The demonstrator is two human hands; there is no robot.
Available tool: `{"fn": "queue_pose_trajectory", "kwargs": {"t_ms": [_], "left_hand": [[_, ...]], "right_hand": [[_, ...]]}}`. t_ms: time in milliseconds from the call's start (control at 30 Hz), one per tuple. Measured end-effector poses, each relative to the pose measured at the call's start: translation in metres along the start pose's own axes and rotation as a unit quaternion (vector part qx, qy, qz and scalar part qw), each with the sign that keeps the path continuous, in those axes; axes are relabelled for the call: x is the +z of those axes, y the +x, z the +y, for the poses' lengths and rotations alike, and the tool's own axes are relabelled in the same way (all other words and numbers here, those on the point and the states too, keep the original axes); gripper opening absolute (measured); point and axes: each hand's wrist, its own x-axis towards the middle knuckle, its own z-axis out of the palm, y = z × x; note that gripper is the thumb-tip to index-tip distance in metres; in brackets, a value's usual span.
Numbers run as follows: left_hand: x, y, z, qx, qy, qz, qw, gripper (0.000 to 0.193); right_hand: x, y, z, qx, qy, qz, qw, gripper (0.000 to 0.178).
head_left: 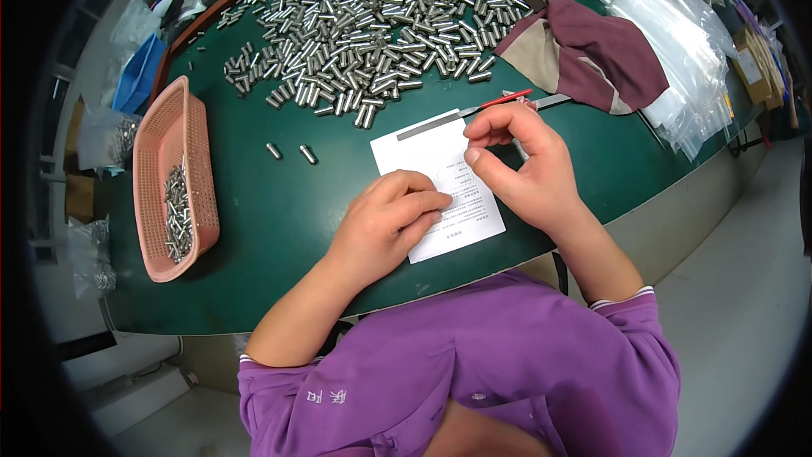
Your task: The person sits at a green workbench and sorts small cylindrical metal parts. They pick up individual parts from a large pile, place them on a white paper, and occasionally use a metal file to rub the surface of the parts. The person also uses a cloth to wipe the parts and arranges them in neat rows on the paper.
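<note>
A printed white sheet of paper (457,241) lies on the table in front of me. My left hand (382,218) rests over its left side, fingers curled inward; whatever may be under the fingertips is hidden. My right hand (531,167) hovers at the sheet's right edge with fingers bent, a gap between thumb and forefinger and nothing visible in it. Just beyond the hands, a flat grey metal strip (427,127) lies across the top of the sheet, beside a slim red stick-like thing (507,98). Two short metal pins, one (273,151) and another (307,154), lie left of the sheet.
A large heap of metal pins (364,25) covers the far side of the green table (254,228). At left stands a pink basket (144,178) with small metal parts. A maroon and beige cloth (605,55) and clear plastic bags (677,59) lie at right.
</note>
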Motion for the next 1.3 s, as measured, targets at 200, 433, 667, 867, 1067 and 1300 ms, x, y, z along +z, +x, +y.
{"fn": "queue_pose_trajectory", "kwargs": {"t_ms": [200, 433, 667, 867, 1067, 1300], "left_hand": [[-0.006, -0.004, -0.01, -0.282, -0.496, 0.09, 0.816, 0.02], [-0.018, -0.004, -0.018, -0.283, -0.715, 0.105, 0.631, 0.013], [-0.038, -0.01, -0.017, -0.25, -0.7, 0.13, 0.656, 0.015], [-0.149, -0.084, -0.051, -0.216, -0.031, 0.429, 0.877, 0.016], [-0.217, -0.171, -0.077, -0.411, 0.194, 0.356, 0.816, 0.022], [-0.199, -0.061, -0.059, -0.274, 0.21, 0.244, 0.906, 0.024]], "right_hand": [[0.002, 0.001, -0.001, -0.015, -0.003, 0.017, 1.0, 0.017], [0.001, 0.003, 0.001, -0.106, -0.074, 0.006, 0.992, 0.016], [0.002, 0.004, 0.007, -0.106, -0.074, 0.001, 0.992, 0.017], [-0.007, 0.007, 0.01, 0.099, 0.063, -0.044, 0.992, 0.025], [-0.033, 0.034, 0.003, 0.065, -0.066, -0.113, 0.989, 0.029], [-0.014, 0.117, 0.017, -0.047, -0.206, -0.127, 0.969, 0.031]]}}
